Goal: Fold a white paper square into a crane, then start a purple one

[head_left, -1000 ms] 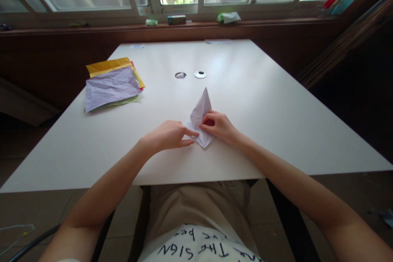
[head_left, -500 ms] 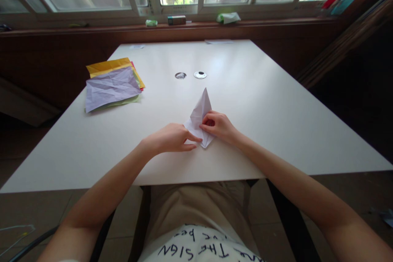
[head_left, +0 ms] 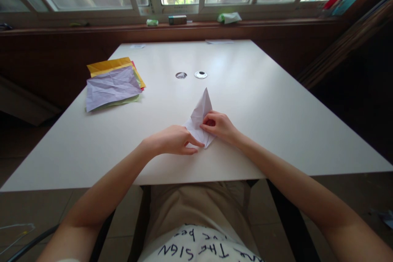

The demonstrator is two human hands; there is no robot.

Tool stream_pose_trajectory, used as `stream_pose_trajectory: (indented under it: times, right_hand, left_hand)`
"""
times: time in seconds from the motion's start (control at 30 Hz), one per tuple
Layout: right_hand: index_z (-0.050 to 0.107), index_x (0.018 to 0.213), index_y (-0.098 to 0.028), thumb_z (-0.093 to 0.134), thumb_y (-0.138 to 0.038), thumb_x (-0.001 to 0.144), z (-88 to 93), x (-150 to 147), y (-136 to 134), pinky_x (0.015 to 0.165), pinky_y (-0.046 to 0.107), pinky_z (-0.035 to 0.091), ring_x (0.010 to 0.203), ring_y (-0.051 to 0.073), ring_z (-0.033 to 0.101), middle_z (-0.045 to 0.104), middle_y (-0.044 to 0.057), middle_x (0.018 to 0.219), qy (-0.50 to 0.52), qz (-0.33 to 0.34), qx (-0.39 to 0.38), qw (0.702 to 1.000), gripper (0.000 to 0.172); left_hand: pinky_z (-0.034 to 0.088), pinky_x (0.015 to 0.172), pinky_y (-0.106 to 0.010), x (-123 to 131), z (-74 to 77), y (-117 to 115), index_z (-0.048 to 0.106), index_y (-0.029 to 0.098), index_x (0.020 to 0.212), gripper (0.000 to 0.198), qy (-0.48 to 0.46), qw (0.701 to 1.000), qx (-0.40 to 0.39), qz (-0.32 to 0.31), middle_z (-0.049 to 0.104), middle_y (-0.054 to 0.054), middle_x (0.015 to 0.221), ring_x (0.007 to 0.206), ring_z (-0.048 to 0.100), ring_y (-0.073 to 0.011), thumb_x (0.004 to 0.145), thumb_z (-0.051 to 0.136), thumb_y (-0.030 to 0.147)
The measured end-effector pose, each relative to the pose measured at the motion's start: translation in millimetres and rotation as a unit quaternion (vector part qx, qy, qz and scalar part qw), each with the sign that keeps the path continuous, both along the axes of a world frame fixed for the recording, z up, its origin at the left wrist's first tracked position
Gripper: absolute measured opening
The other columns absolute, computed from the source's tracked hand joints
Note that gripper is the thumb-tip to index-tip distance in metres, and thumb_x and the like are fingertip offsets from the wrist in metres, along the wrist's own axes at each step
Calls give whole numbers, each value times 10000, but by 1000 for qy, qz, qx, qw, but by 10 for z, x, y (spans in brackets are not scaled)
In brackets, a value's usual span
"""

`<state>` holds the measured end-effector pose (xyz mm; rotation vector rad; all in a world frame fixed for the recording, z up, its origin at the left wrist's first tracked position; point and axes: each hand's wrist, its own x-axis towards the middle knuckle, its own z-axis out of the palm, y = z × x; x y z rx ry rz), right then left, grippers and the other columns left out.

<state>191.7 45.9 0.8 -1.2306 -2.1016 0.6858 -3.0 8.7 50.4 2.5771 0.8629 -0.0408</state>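
Note:
A folded sheet of pale paper lies on the white table in front of me, one long point aimed at the window and a shorter point toward me. My right hand pinches its right side, thumb and index finger pressed together on the paper. From the left, my left hand reaches over the lower part. Its index finger is stretched out onto the paper near the bottom point, and the thumb is held apart below. Part of the paper is hidden beneath both hands.
At the left lies a stack of coloured papers with a creased lilac sheet on top and a yellow sheet under it. Two round grommets sit mid-table. A small box and a green-white packet rest on the windowsill.
My left hand's index finger has slid slightly down and right along the paper, toward its bottom point. The right hand keeps its pinch in the same place.

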Motion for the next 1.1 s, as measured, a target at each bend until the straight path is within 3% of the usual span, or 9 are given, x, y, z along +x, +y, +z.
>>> stream_pose_trajectory:
  times: [0.3,0.4,0.57,0.67,0.87,1.0,1.1]
  right_hand:
    - [597,624,-164,606,-232,683,-18,1,9,555,227,387,581,95,487,536,0,686,5,4,4,1000,91]
    - [596,622,-166,609,-231,680,-18,6,8,551,225,382,574,93,482,532,-4,677,5,6,6,1000,88]
    - [601,630,-160,613,-235,682,-13,12,10,548,223,376,576,94,483,537,1,681,2,9,4,1000,92]
    - [598,624,-159,611,-239,682,-7,8,8,546,223,376,576,95,487,541,3,682,1,7,4,1000,99]
    - [594,642,-158,582,-231,701,41,-2,-15,558,228,387,580,110,523,593,14,662,-2,-7,-3,1000,94]
    - [564,695,-169,506,-320,780,78,1,-50,507,226,392,434,102,520,560,-26,479,27,-12,-87,996,183]
    - [548,734,-175,524,-348,770,79,7,-65,479,217,392,388,91,504,556,-42,482,41,-1,-108,993,178]
  left_hand:
    - [310,536,-175,3,14,-7,634,351,1048,285,-11,1000,-5,-5,550,51,559,496,447,-62,795,507,330]
    - [307,538,-184,12,2,-8,650,346,1018,263,-16,999,35,15,557,42,553,492,454,-67,806,495,325]
    - [287,529,-216,-13,-70,38,645,308,1039,298,17,986,133,100,571,4,535,499,485,-106,845,428,370]
    - [272,519,-225,-29,-93,61,640,320,1043,306,28,982,152,111,586,-9,551,514,498,-124,850,411,389]
    - [284,535,-222,-39,-78,64,644,311,1044,305,21,985,129,112,599,-8,558,506,487,-116,846,422,380]
    - [290,533,-210,-19,-51,51,665,305,1005,282,9,993,78,84,608,4,559,490,476,-98,834,448,364]
    - [285,526,-209,8,-44,37,688,289,954,272,2,995,65,74,618,-2,568,496,482,-93,828,458,361]
